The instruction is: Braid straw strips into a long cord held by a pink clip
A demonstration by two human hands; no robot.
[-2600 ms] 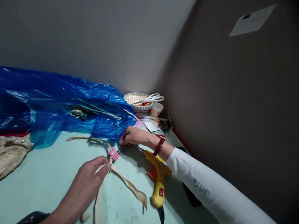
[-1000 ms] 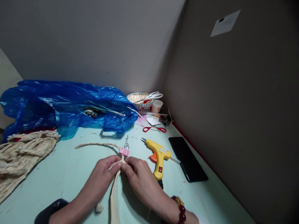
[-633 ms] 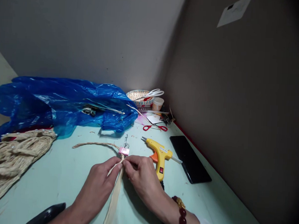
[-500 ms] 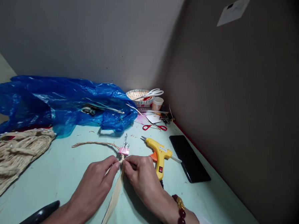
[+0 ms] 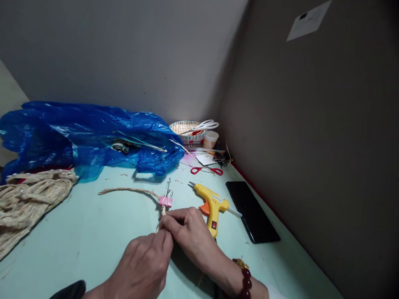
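A twisted raffia cord [image 5: 130,190] curves across the table to a pink binder clip [image 5: 165,201], whose silver wire handles stand up. Just below the clip, my right hand [image 5: 195,238] pinches the raffia between thumb and fingers. My left hand [image 5: 143,262] is closed on the raffia slightly lower and nearer me, its knuckles touching the right hand's fingertips. The raffia's lower part is mostly hidden behind both hands. Beside my right hand lies a yellow glue gun [image 5: 213,206] with an orange trigger and a glue stick in its back.
A black phone [image 5: 252,212] lies along the right wall. Red-handled scissors [image 5: 207,170], a paper cup [image 5: 210,140] and a small basket [image 5: 187,131] sit at the back. A crumpled blue plastic bag [image 5: 96,137] and a woven raffia piece with beads [image 5: 25,207] take up the left.
My left hand has moved down and right, from the pinch beside the clip to a closed grip below my right hand. The pale loose strand toward me is now out of sight.
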